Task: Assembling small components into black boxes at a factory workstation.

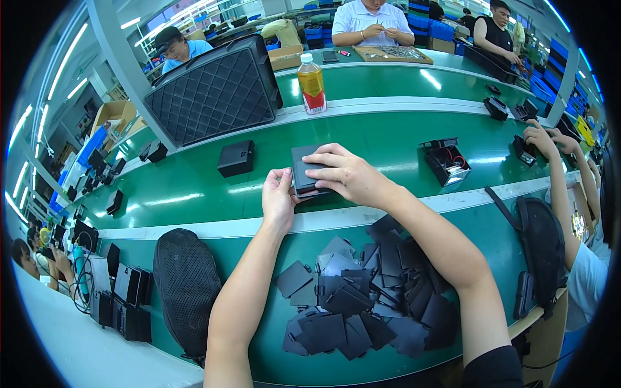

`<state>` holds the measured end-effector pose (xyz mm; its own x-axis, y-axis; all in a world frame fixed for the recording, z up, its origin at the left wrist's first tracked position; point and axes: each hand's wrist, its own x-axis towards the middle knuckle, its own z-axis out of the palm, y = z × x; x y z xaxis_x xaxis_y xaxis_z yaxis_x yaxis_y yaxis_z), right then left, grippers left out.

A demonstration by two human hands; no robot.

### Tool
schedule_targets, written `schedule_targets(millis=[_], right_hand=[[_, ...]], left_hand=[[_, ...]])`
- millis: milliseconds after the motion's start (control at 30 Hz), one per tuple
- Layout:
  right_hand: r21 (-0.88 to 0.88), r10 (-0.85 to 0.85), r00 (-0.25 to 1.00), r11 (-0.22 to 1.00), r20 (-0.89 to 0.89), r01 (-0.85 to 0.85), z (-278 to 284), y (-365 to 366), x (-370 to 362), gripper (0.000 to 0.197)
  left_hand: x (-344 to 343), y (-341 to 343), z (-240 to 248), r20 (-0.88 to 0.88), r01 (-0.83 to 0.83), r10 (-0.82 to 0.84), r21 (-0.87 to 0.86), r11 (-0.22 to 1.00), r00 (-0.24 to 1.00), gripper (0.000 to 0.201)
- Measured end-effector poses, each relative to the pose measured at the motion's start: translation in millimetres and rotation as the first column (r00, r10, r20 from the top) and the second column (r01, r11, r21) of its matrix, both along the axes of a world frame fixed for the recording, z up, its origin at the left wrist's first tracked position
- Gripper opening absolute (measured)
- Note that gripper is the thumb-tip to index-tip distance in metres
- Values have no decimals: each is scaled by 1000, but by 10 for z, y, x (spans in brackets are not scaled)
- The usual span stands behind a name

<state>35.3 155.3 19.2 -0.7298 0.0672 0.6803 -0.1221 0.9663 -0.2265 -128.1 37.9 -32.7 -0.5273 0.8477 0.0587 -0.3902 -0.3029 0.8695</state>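
My left hand (278, 197) grips the left side of a black plastic box (302, 157), thumb and fingers against its edge. Over the top of the same box lies my right hand (346, 173), its fingers bent onto the flat black face. The box is on the green belt (381, 145) or just above it; I cannot tell which. Its underside and right end are hidden by my hands. Between my forearms, a heap of thin black plastic covers (343, 294) lies on the green bench.
A closed black box (236, 158) sits left on the belt; an open one (446, 163) with red wires sits right. A drink bottle (312, 84) and black case (213, 90) stand beyond. Black mesh bag (186, 291) lies left. A co-worker's hand (540, 139) is at far right.
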Motion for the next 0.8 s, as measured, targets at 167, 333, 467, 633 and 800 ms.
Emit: schedule_targets(millis=[167,333,467,633,800], right_hand=[[139,-19,996,990,-88,31,40,57,34,47],[-472,-36,995,881,-97,-14,49,100,68,76],[-732,234,964,677,127,-68,112,85,135,91],[-731,156,986,680,58,-64,72,96,142,84],[-62,-424,853,885,303,462,347,276,278,69]], left_hand=[[102,-73,139,80,71,-84,155,985,993,18],[166,-91,214,-63,48,-36,204,978,997,27],[130,-100,209,-95,69,-49,230,971,994,35],[50,-65,154,-127,115,-86,243,963,988,35],[-28,-55,153,-32,-28,33,148,989,999,25]])
